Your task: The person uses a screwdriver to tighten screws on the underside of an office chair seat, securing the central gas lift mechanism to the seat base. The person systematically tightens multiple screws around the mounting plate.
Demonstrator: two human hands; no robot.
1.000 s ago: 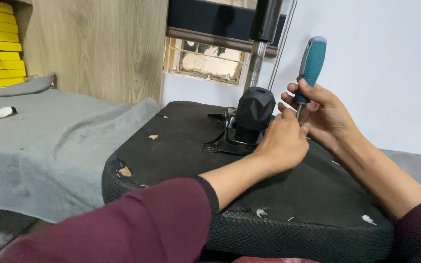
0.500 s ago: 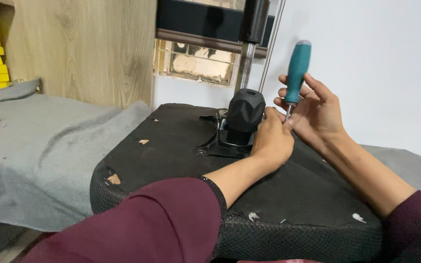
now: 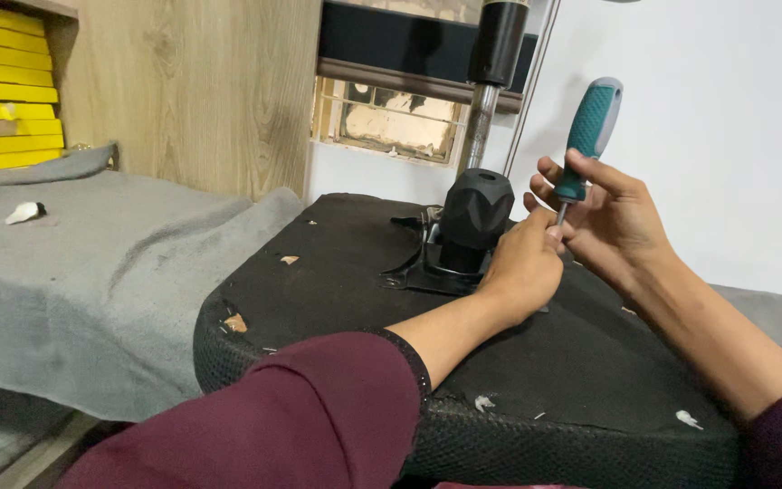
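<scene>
Now right hand [image 3: 622, 222] grips screwdriver [image 3: 586, 136] upright; left hand [image 3: 522, 267] closes around its shaft, beside black mount [image 3: 472, 217] on seat [image 3: 337, 272].

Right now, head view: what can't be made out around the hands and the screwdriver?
- Tip of the screwdriver: hidden behind the left hand, so any screw it meets is unseen.
- Metal plate under the black housing: its right part is covered by the left hand.
- Chair seat underside: cut off by the bottom edge.
- Small white object on the grey blanket: too small to identify.
- Right hand: its palm side faces away.
</scene>
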